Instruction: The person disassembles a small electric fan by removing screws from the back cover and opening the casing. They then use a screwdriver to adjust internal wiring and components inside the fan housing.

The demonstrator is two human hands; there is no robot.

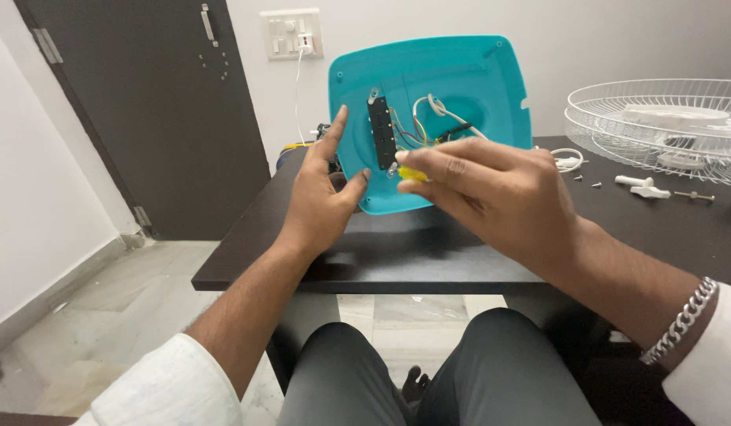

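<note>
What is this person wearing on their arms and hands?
Both hands are bare, with no gloves or rings visible. The left hand comes from a white sleeve pushed up the forearm. The right hand has a silver chain bracelet at the wrist, next to a white cuff.

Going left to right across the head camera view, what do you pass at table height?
Dark door → left hand → black switch block on the turquoise cover → right hand → white plastic bolt → white wire fan guard.
</note>
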